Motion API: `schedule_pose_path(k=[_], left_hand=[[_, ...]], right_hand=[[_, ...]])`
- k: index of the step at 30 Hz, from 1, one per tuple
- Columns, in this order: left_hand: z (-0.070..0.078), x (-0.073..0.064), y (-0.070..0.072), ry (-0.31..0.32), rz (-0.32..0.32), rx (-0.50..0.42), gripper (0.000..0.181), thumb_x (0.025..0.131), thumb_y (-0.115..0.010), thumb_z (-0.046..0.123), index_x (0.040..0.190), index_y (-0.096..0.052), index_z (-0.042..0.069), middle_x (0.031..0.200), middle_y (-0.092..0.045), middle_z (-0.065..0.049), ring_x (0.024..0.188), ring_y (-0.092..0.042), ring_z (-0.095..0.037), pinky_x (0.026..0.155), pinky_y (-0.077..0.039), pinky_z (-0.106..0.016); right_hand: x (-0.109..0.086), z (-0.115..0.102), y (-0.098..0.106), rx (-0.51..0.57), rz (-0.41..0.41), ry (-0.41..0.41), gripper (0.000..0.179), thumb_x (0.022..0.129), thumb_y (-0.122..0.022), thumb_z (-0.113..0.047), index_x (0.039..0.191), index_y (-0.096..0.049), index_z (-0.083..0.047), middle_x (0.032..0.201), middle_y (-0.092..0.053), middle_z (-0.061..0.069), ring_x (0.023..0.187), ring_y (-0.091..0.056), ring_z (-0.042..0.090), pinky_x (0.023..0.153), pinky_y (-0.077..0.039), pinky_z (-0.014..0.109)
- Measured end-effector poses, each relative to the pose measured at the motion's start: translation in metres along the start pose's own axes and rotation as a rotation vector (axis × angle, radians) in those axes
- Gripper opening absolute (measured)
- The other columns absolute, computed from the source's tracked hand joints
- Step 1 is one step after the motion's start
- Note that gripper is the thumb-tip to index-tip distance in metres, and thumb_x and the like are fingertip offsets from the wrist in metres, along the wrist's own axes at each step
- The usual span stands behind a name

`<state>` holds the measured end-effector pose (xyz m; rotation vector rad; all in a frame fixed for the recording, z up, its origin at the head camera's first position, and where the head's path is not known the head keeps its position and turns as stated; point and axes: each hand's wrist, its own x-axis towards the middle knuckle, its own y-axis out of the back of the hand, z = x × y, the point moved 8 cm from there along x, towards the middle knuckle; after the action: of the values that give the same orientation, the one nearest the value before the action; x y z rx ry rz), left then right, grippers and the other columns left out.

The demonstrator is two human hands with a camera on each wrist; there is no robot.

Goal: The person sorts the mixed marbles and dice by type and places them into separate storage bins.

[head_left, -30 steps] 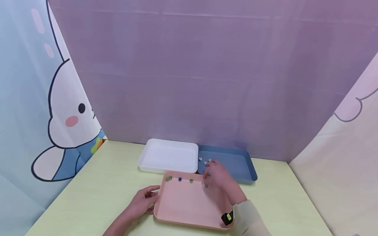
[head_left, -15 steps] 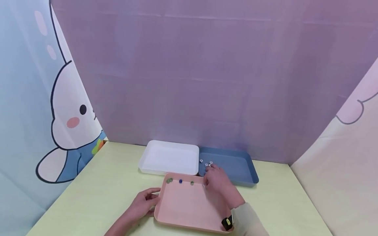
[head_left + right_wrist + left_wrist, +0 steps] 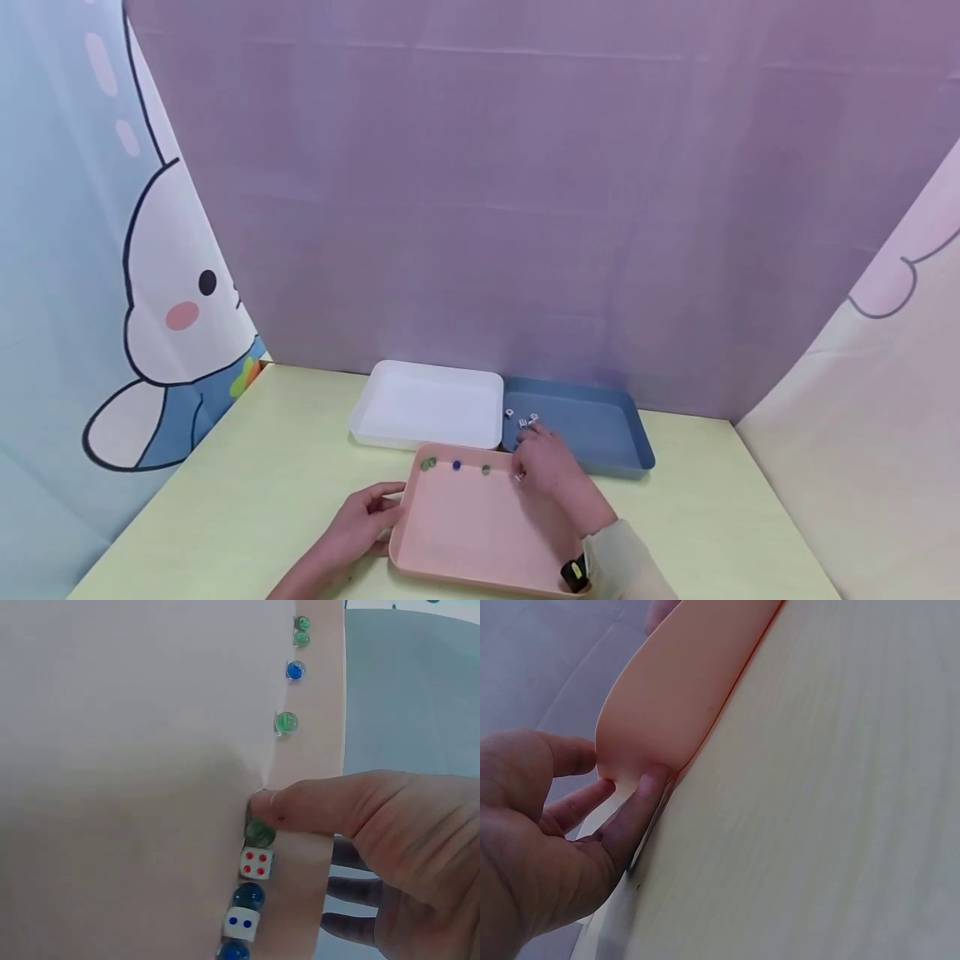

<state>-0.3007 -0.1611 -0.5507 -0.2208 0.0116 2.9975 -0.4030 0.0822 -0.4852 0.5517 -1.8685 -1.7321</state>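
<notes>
Along the far wall of the pink tray (image 3: 472, 533) lie a blue marble (image 3: 457, 465) and several green marbles (image 3: 486, 470). In the right wrist view, a die with red pips (image 3: 256, 864) and one with blue pips (image 3: 241, 924) alternate with marbles (image 3: 249, 896). My right hand (image 3: 551, 467) reaches across that wall, its thumb tip at a green marble (image 3: 261, 832). The index fingertip is hidden; three other fingers are outside the wall, so any pinch is unclear. At the tray's left side, my left hand (image 3: 360, 517) touches the outer wall with its fingertips and thumb.
Behind the pink tray stand a white tray (image 3: 431, 408) on the left and a blue tray (image 3: 592, 425) on the right. Several white dice (image 3: 509, 413) lie near the blue tray's left end. A purple cloth (image 3: 480, 208) hangs behind the table.
My right hand has come down slightly and toward the far wall of the pink tray, covering the green marble seen beside it earlier. My left hand stays at the tray's side.
</notes>
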Motion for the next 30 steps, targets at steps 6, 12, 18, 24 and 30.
schedule_pose_path(k=[6, 12, 18, 24, 30], left_hand=[[0.000, 0.000, 0.000, 0.007, 0.008, 0.009, 0.045, 0.096, -0.060, 0.008, 0.138, -0.047, -0.005, 0.106, -0.058, -0.018, 0.087, -0.061, -0.025, 0.067, -0.058, -0.045], [0.005, 0.001, 0.000, 0.000, 0.021, 0.012, 0.046, 0.095, -0.061, 0.008, 0.137, -0.048, -0.005, 0.105, -0.057, -0.018, 0.087, -0.060, -0.025, 0.067, -0.058, -0.044], [0.008, 0.001, 0.000, -0.005, 0.027, 0.022, 0.046, 0.094, -0.062, 0.010, 0.136, -0.050, -0.005, 0.104, -0.058, -0.017, 0.087, -0.060, -0.024, 0.066, -0.058, -0.042], [0.008, 0.001, -0.001, -0.009, 0.007, 0.013, 0.045, 0.095, -0.061, 0.009, 0.136, -0.049, -0.005, 0.106, -0.058, -0.018, 0.088, -0.061, -0.025, 0.066, -0.058, -0.043], [0.004, 0.000, -0.002, -0.010, 0.010, 0.019, 0.045, 0.095, -0.062, 0.009, 0.136, -0.049, -0.005, 0.105, -0.059, -0.017, 0.088, -0.061, -0.024, 0.066, -0.058, -0.044]], right_hand=[[0.000, -0.003, -0.003, -0.059, 0.001, 0.030, 0.024, 0.072, -0.077, -0.006, 0.065, -0.067, -0.027, 0.084, -0.052, -0.007, 0.105, -0.049, 0.028, 0.084, -0.045, 0.052], [0.004, 0.000, 0.007, 0.072, 0.019, 0.047, 0.017, 0.074, -0.073, -0.003, 0.079, -0.076, -0.020, 0.095, -0.063, -0.002, 0.113, -0.051, 0.029, 0.096, -0.042, 0.053], [0.006, 0.012, 0.014, 0.266, 0.003, 0.012, 0.010, 0.078, -0.077, -0.011, 0.085, -0.077, -0.019, 0.128, -0.058, 0.018, 0.130, -0.039, 0.045, 0.105, -0.031, 0.061], [0.002, 0.027, 0.016, 0.489, 0.046, -0.069, 0.008, 0.081, -0.079, -0.018, 0.082, -0.074, -0.025, 0.146, -0.042, 0.021, 0.139, -0.021, 0.048, 0.103, -0.027, 0.068], [-0.002, 0.040, 0.022, 0.617, 0.123, -0.092, 0.010, 0.080, -0.081, -0.018, 0.083, -0.074, -0.024, 0.150, -0.037, 0.018, 0.141, -0.018, 0.045, 0.104, -0.026, 0.067]])
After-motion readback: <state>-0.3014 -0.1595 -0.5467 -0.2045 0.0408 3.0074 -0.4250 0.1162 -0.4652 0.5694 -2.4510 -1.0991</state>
